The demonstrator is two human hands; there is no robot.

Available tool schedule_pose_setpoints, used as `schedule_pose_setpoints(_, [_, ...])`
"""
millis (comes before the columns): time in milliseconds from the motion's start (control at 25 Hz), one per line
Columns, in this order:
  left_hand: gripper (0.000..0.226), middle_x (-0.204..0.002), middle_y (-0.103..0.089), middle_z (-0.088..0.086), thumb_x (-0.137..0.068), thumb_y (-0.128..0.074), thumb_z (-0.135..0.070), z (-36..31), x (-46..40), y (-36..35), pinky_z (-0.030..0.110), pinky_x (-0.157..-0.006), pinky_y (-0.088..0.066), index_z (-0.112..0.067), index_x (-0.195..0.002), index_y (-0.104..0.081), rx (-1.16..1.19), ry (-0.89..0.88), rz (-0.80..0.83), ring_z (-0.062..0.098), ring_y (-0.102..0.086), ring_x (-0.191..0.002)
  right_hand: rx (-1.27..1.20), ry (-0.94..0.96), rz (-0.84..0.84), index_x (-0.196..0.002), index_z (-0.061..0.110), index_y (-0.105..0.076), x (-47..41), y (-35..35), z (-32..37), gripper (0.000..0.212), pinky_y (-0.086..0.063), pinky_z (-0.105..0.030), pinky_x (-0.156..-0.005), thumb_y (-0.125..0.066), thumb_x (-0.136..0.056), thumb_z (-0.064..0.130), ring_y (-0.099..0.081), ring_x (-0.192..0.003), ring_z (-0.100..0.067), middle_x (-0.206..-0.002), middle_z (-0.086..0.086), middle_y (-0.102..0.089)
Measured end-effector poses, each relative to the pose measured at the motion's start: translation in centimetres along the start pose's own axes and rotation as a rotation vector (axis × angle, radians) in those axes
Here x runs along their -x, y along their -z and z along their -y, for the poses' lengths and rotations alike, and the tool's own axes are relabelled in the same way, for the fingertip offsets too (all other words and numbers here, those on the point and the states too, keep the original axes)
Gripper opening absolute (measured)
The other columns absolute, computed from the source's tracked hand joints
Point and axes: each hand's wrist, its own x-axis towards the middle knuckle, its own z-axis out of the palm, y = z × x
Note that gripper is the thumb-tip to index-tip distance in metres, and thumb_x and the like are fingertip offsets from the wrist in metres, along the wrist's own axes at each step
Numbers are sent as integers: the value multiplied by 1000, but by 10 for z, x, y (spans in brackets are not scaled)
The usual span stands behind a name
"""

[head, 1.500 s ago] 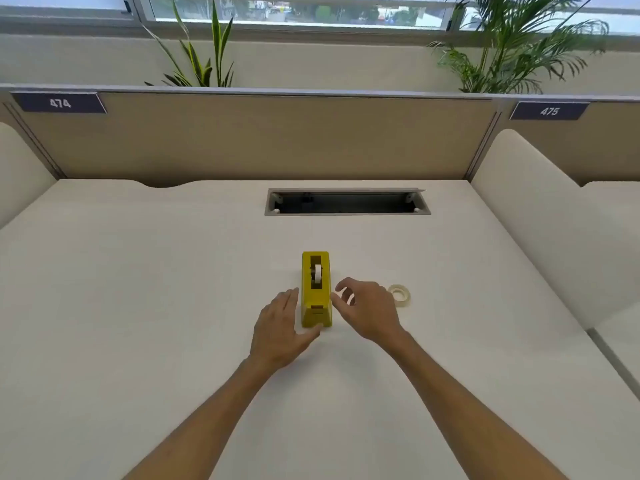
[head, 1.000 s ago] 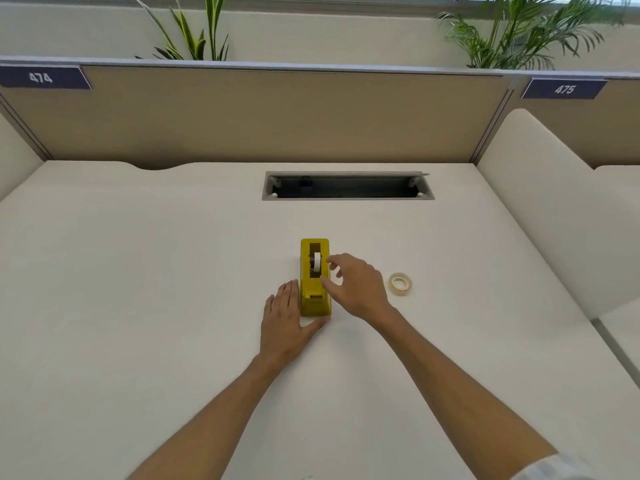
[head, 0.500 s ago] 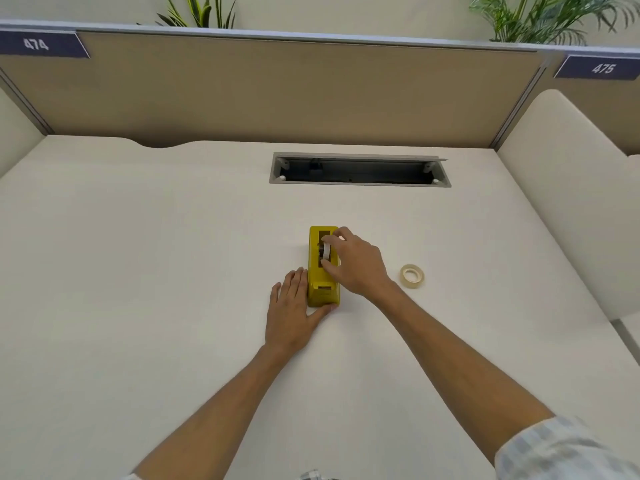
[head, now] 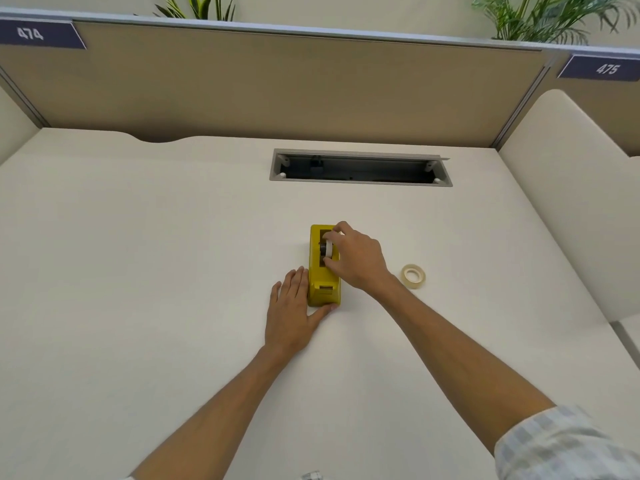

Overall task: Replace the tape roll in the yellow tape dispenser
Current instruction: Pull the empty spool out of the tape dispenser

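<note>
Pale bench (head: pixel 138 271) with not much on it. Along the far edge runs a tan partition (head: pixel 277 88) with number tags 474 (head: pixel 33 33) and 475 (head: pixel 607 68), and green plants (head: pixel 540 15) poke up behind it. A long cable slot (head: pixel 360 167) is cut into the bench past the work area, well apart from everything else. A padded cream divider (head: pixel 571 185) closes off the right side.

The yellow tape dispenser (head: pixel 323 282) sits about mid-bench, lengthwise away from the person. A spare tape roll (head: pixel 414 276) lies flat to its right, near the right wrist but not touching it, nothing blocking it.

Left hand (head: pixel 292 310) lies palm down just beside the dispenser's left side, fingers (head: pixel 298 282) straight and together, thumb hooked around the near end, so it's bracing, not gripping.

Right hand (head: pixel 356 259) comes in from the right over the top, forearm angled across the bench, wrist raised. Its thumb and fingertips are pinched on the white roll (head: pixel 328 250) seated in the dispenser's well; the hand covers the right half of that roll.
</note>
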Motion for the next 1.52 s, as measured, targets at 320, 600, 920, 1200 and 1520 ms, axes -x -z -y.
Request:
schedule_pose_setpoints(320, [94, -159, -29, 0, -82, -29, -78, 0, 1, 0, 39, -121, -12, -15, -152, -25, -5, -1, 1, 17, -19, -148, -19, -16, -35, -126, 20, -60, -5, 0, -1, 44, -48, -31, -68, -65, -86, 38, -66, -93, -23, -129, 2, -58])
schedule_pose_setpoints(600, [93, -159, -27, 0, -82, -28, -77, 0, 1, 1, 39, -122, -12, -16, -152, -23, -11, 5, 10, 17, -17, -149, -77, -4, -105, -123, 22, -63, 1, 0, -1, 42, -45, -28, -67, -68, -85, 37, -65, -96, -20, -125, 4, -63])
schedule_pose_setpoints(920, [90, -159, -27, 1, -84, -33, -74, -2, 2, 3, 39, -122, -13, -15, -152, -24, -3, 11, 14, 17, -18, -149, -109, -10, -100, -124, 20, -62, -1, 2, -1, 44, -44, -26, -66, -70, -84, 38, -65, -93, -18, -127, 4, -61])
schedule_pose_setpoints(1200, [96, -159, -28, 0, -80, -22, -80, -2, 2, 3, 38, -121, -11, -15, -152, -24, -2, 1, 3, 16, -18, -149, -161, 4, -131, -120, 21, -64, 2, 6, 3, 41, -48, -27, -66, -71, -83, 39, -65, -89, -17, -123, 5, -61])
schedule_pose_setpoints(1520, [72, -158, -29, 4, -92, -52, -40, 1, 12, 7, 34, -121, -13, -12, -152, -23, 195, -33, -9, 18, -22, -148, -271, -16, -150, -119, 24, -67, 23, 16, 8, 37, -54, -33, -69, -69, -83, 34, -66, -86, -16, -121, 7, -60])
